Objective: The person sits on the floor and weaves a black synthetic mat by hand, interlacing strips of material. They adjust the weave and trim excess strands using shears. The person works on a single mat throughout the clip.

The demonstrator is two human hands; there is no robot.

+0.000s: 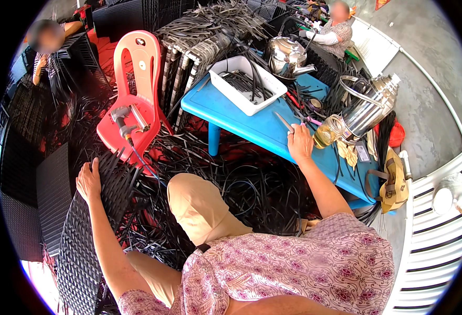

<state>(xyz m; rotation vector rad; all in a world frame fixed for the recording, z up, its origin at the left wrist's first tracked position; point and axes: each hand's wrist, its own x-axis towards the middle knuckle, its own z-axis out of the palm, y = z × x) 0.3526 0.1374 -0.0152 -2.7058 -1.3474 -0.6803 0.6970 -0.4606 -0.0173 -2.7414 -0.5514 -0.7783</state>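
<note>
My left hand (89, 181) grips the upper edge of a black woven rattan piece (81, 257), whose loose strip ends fan out beside it. On the right, my right hand (299, 143) is over the blue table (241, 128), its fingers closed on a knife (284, 122) with a narrow pointed blade. The knife's handle is hidden under the hand. A glass jar (329, 131) with yellowish liquid stands just right of that hand. Beyond the fingers, a white tray (247, 86) holds short black strips.
A red plastic chair (136, 100) carries an air stapler (128, 123) with its hose. A steel kettle (288, 55) and vacuum flask (367, 107) stand on the table; a tan bag (393, 181) hangs at its end. Black strips (231, 184) litter the floor. Two people sit farther off.
</note>
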